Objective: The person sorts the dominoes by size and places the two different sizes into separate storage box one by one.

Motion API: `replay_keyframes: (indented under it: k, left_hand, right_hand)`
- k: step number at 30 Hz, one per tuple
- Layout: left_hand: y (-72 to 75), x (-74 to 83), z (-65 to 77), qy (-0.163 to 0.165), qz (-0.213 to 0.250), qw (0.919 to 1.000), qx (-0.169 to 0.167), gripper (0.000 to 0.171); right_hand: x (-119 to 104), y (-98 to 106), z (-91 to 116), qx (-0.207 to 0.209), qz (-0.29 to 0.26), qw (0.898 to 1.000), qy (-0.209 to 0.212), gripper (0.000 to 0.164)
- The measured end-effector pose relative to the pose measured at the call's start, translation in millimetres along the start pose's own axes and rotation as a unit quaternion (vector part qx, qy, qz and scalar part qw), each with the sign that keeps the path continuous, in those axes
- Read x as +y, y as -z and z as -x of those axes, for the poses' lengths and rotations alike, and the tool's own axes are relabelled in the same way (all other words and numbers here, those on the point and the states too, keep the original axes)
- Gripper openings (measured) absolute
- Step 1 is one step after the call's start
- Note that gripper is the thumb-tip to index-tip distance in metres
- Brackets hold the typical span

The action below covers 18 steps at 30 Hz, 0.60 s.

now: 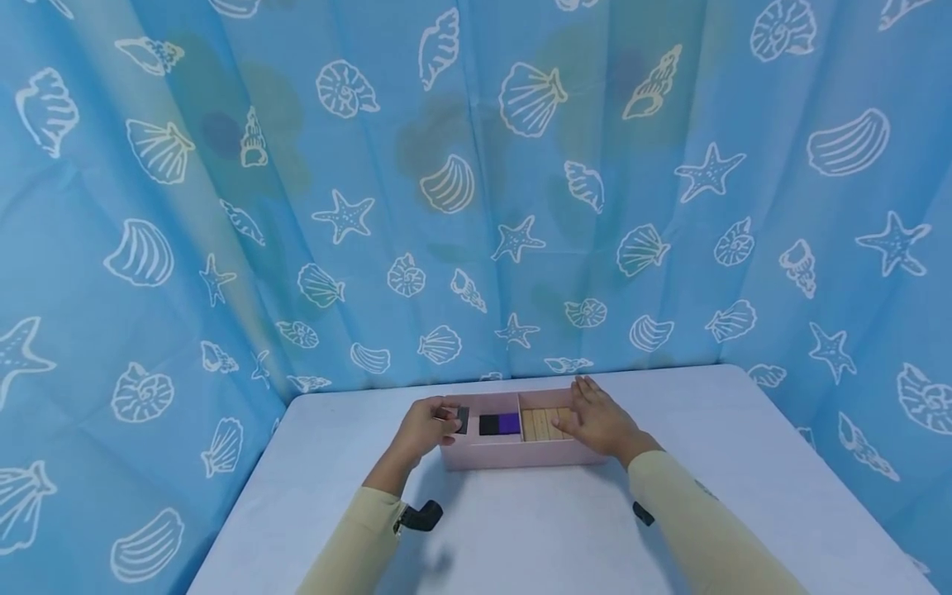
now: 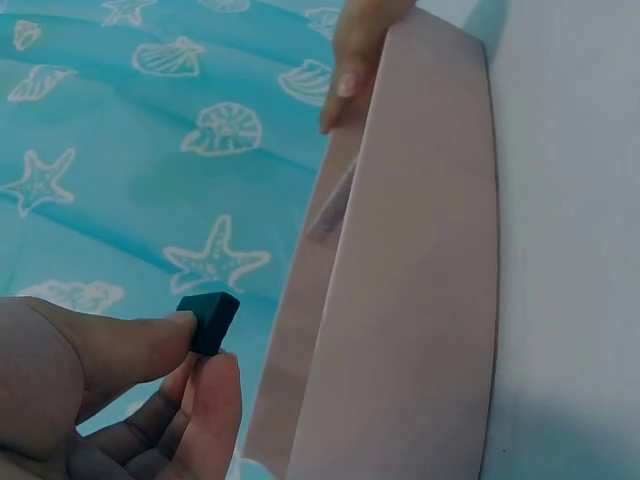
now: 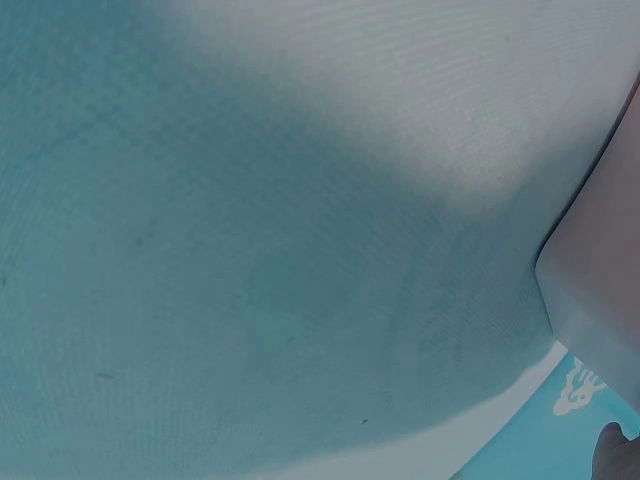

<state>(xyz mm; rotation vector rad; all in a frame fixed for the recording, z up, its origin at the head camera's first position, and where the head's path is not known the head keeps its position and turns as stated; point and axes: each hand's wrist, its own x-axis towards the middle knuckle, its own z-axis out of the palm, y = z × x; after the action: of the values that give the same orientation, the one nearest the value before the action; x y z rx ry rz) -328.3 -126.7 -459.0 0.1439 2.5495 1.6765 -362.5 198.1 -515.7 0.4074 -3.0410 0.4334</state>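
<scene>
A long pale pink box (image 1: 521, 455) with a divider stands near the back of the table. Over its left end my left hand (image 1: 426, 426) pinches a small black block (image 2: 208, 322) between thumb and fingertips. Inside the left compartment sit a black block (image 1: 488, 425) and a purple block (image 1: 509, 423), side by side. Light wooden blocks (image 1: 540, 424) fill part of the right compartment. My right hand (image 1: 604, 423) rests on the box's right end with its fingers extended, covering that corner. Only a dark bit of that hand shows in the right wrist view.
The white table (image 1: 535, 529) extends in front of the box and to both sides. A blue curtain (image 1: 476, 248) with white shell prints hangs right behind the table's back edge and along its sides. Dark wrist cameras (image 1: 422, 516) sit on both sleeves.
</scene>
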Motion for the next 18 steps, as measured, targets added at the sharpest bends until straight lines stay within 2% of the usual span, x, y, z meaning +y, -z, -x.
replay_keyframes:
  k: [11,18]
  left_hand:
    - [-11.4,5.1,-21.2,0.038,0.005,0.9993,-0.003,0.029]
    - [-13.8,0.9,-39.7,0.044,-0.011,0.9989,-0.012,0.029]
  right_hand:
    - [-2,-1,0,-0.002,-0.008,1.0,-0.006,0.09]
    - [-2,1,1,0.006,-0.004,1.0,0.0,0.089]
